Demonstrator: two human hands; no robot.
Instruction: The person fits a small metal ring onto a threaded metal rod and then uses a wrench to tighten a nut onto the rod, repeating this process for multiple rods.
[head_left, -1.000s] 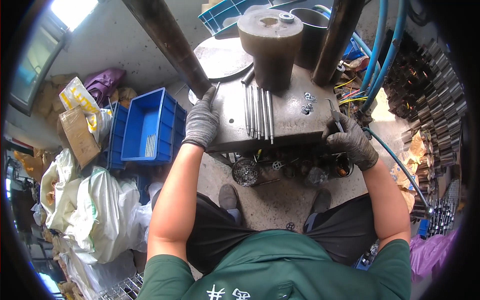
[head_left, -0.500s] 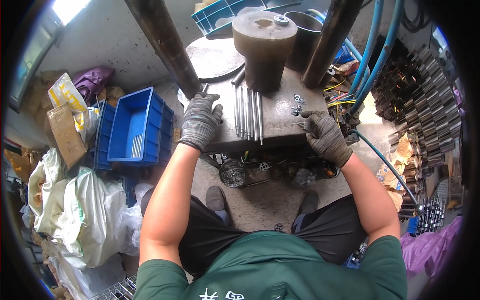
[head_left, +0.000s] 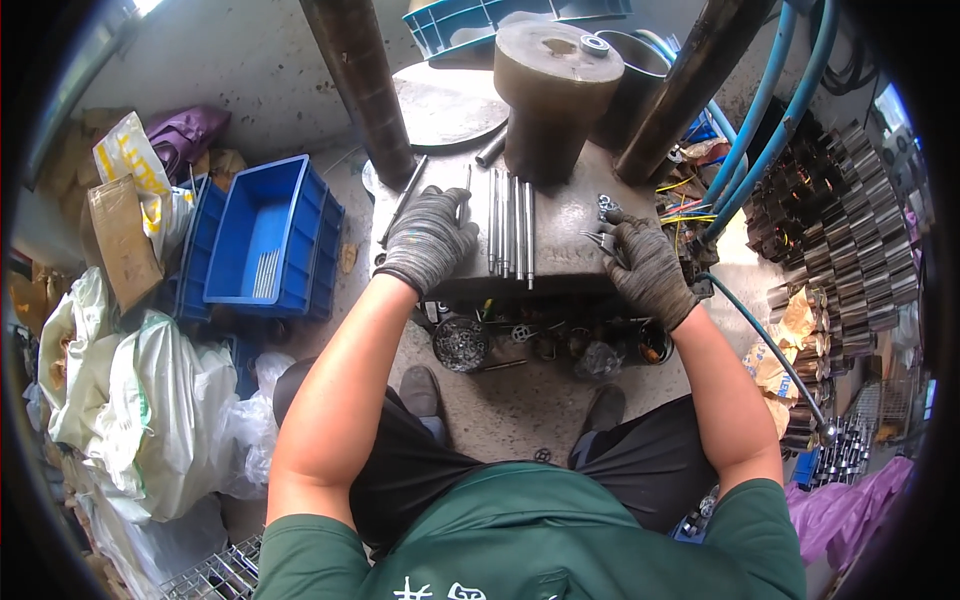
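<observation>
My left hand (head_left: 430, 240), in a grey knitted glove, is closed around a slim metal rod (head_left: 467, 182) whose upper end stands out past the fingers. A darker rod (head_left: 405, 198) lies on the worktable just left of that hand. To its right, several bright metal rods (head_left: 511, 225) lie side by side, pointing away from me. My right hand (head_left: 648, 262), gloved too, grips small pliers (head_left: 601, 240); their jaws point left and the handles are mostly hidden in the palm. Small metal clips (head_left: 607, 204) lie just beyond this hand, partly covered by it.
A thick round metal block (head_left: 556, 70) stands on the metal worktable (head_left: 565, 255), between two dark posts (head_left: 362, 90). Blue bins (head_left: 262, 235) stand at left, one with rods inside. Blue hoses (head_left: 775, 120) hang at right near stacked metal tubes (head_left: 850, 230). A tin of small parts (head_left: 461, 344) sits below.
My left hand has moved right, off the table's left edge, toward the row of rods, with a rod upright in its fingers. The right hand with the pliers has hardly moved. The view has shifted slightly.
</observation>
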